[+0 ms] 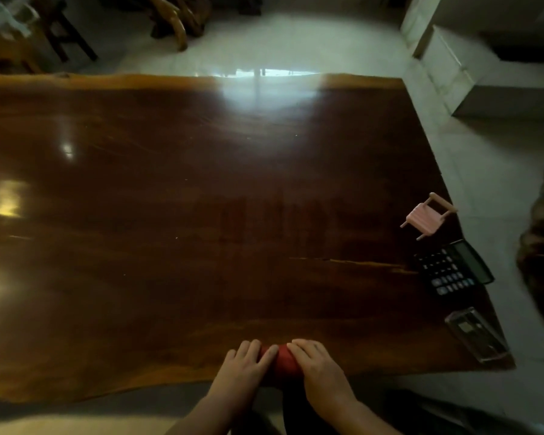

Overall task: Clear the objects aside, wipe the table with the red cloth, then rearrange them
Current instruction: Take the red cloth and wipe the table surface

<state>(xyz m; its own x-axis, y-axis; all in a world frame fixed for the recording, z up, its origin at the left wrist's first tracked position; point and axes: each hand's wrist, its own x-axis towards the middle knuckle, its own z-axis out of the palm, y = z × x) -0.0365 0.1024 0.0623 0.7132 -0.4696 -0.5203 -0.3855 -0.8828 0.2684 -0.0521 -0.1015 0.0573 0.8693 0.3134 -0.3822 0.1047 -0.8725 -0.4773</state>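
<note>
Both palms press the red cloth (pixel 282 362) flat, left hand (pixel 246 363) beside right hand (pixel 315 361); better to sweep long overlapping strokes away across the surface (pixel 201 189), stopping short of the calculator (pixel 453 271) off to the right.

The tabletop (pixel 170 199) lies bare across the left, centre and upper part of the frame, giving a hand open passage there. Obstacles stand only along the right edge: a small pink toy chair (pixel 426 216) tipped over, a black calculator (pixel 451 271) just below it, and a clear case (pixel 478 339) at the lower right. At the bottom centre, both hands rest on a red cloth (pixel 283 361) at the near edge.
</note>
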